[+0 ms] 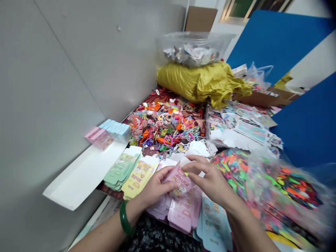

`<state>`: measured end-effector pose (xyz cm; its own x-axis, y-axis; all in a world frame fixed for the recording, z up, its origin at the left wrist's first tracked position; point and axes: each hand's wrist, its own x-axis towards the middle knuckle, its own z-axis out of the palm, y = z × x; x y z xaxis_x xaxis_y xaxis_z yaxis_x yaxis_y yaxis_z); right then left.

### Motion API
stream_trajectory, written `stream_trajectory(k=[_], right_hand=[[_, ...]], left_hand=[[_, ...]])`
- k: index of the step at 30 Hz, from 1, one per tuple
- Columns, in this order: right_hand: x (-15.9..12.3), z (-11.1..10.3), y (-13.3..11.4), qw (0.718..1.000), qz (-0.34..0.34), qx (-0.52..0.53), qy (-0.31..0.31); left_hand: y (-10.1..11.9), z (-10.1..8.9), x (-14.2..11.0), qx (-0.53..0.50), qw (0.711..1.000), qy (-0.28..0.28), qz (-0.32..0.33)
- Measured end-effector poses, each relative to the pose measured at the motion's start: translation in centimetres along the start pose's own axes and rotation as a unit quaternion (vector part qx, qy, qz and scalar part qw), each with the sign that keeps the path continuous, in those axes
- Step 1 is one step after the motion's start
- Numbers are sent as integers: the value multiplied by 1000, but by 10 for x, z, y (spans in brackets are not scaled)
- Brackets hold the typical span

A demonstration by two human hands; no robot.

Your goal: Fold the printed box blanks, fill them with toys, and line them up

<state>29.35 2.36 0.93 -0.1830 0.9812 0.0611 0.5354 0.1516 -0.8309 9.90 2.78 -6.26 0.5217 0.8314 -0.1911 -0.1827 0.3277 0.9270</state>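
A pink printed paper box [181, 182] is tilted up between my hands. My left hand [161, 183], with a green bangle on the wrist, pinches its left side between thumb and fingers. At the box's upper right edge is my right hand [206, 175], its fingers spread and slightly bent near the flap. Beneath them lies a stack of flat pink boxes [181, 215], with lilac ones [159, 208] on its left. Flat yellow boxes [140, 175] and green boxes [122, 168] lie further left. Flat blue boxes [215, 224] lie below my right wrist.
Made-up blue boxes [115, 130] and pink boxes [98, 137] stand on a white board [84, 175] by the grey wall. Small colourful trinkets [165, 129] cover the table behind. Plastic bags of bright pieces [288, 189] lie right; a yellow sack [194, 82] supports a clear tub [196, 45].
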Motion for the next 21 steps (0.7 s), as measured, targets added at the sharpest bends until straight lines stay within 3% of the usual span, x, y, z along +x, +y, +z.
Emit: stream_trajectory(k=[5,8,11,13,17,21], right_hand=[[23,-5,-6,996,-6,37,-86],[54,-3,2,999,-9,6,-44],[92,19,16,987,23,-157,13],[116,44,24,977,28,-212,3],[149,93,34,972,37,-232,-10],[165,101,37,977,68,-203,17]], left_hand=[[5,-15,-12,-13,999,36,-7],[5,-25,-20,-13,999,43,-22],[3,-34,-27,-13,998,43,-43],[2,-39,-29,-17,998,45,-42],[5,-43,-32,-19,998,43,-30],[15,-48,-36,-28,998,47,-22]])
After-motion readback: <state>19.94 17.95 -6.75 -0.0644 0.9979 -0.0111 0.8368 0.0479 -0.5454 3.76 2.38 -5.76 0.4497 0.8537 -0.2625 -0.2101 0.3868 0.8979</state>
